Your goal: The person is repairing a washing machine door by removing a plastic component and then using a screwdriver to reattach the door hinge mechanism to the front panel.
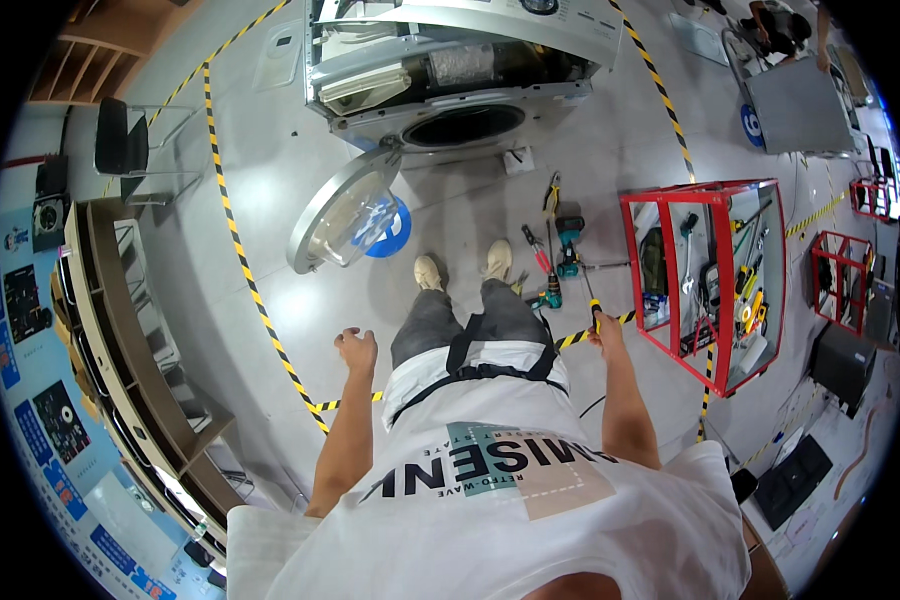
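My right hand (607,332) is closed around the yellow-and-black handle of a screwdriver (595,306), its thin shaft pointing forward toward the tools on the floor. On the other side, my left hand (357,350) hangs beside my body with loosely bent fingers apart and nothing in it. Ahead of my feet stands a washing machine (560,105) with its upper front opened up and inner parts showing. Its round glass door (345,215) is swung out to the left.
Right of my feet lie a teal cordless drill (569,240), a second power tool (548,296), red-handled pliers (541,258) and yellow-handled pliers (553,190). A red-framed tool cart (715,290) stands farther right. Left are a shelf unit (135,340) and a black chair (120,140).
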Action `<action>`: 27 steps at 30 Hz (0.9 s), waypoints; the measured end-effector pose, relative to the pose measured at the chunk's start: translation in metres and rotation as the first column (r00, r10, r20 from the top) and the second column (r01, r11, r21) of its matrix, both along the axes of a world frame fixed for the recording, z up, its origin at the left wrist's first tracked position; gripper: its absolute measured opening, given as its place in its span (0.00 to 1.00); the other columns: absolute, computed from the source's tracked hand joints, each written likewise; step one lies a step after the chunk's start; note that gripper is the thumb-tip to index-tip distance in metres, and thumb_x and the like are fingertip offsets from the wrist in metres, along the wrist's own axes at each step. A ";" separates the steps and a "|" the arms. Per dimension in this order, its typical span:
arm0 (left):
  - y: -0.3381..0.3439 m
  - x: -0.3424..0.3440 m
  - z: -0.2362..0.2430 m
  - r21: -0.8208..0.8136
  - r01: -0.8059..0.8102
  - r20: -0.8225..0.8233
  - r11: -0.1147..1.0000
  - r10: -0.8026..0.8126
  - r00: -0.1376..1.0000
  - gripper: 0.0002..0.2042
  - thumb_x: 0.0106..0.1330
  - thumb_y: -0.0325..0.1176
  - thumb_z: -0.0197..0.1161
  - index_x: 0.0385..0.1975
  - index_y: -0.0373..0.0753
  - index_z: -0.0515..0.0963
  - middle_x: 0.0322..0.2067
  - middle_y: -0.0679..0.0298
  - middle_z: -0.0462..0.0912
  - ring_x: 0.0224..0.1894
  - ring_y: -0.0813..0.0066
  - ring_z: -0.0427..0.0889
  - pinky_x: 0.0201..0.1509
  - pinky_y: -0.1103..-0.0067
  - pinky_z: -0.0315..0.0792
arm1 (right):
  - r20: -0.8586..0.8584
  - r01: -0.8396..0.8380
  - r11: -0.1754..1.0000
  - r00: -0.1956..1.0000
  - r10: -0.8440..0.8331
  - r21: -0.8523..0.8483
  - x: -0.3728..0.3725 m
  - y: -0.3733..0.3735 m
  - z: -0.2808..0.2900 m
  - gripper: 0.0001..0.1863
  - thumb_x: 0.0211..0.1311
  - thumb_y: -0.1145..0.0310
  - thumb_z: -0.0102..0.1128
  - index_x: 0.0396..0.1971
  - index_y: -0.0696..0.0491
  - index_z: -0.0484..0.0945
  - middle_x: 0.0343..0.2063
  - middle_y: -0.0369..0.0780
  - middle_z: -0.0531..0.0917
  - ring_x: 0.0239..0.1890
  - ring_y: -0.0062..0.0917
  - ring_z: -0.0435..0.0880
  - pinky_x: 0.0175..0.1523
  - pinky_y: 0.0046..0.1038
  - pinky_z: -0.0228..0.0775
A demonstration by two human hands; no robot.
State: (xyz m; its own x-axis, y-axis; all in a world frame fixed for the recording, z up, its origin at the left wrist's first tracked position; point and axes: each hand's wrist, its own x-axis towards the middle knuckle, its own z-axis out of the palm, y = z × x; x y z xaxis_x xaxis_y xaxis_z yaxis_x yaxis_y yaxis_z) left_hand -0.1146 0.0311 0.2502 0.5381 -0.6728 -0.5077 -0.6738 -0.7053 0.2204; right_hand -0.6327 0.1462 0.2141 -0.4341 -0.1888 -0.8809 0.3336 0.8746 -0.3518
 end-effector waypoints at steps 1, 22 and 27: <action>-0.003 0.007 -0.001 -0.003 0.005 -0.008 1.000 -0.005 1.000 0.18 0.55 0.37 0.61 0.45 0.37 0.73 0.56 0.43 0.62 0.56 0.44 0.67 0.60 0.61 0.63 | -0.004 0.001 1.000 1.000 -0.001 0.006 0.008 0.005 0.003 0.19 0.61 0.56 0.54 0.40 0.58 0.74 0.19 0.38 0.77 0.15 0.20 0.75 0.19 0.22 0.68; -0.019 0.127 -0.036 0.102 -0.135 -0.056 0.986 0.141 0.988 0.19 0.56 0.38 0.61 0.46 0.36 0.73 0.56 0.46 0.62 0.53 0.48 0.70 0.58 0.64 0.67 | -0.001 -0.197 0.978 0.980 0.197 -0.062 0.135 -0.003 0.026 0.20 0.63 0.56 0.53 0.43 0.58 0.74 0.19 0.36 0.77 0.16 0.18 0.75 0.22 0.20 0.67; -0.028 0.110 -0.037 0.051 -0.085 -0.068 0.995 0.088 0.994 0.20 0.54 0.39 0.62 0.45 0.35 0.74 0.53 0.45 0.65 0.52 0.49 0.71 0.57 0.64 0.67 | -0.027 -0.206 0.970 0.978 0.205 -0.125 0.124 0.010 0.010 0.18 0.62 0.56 0.54 0.33 0.59 0.76 0.17 0.38 0.77 0.15 0.22 0.75 0.21 0.23 0.68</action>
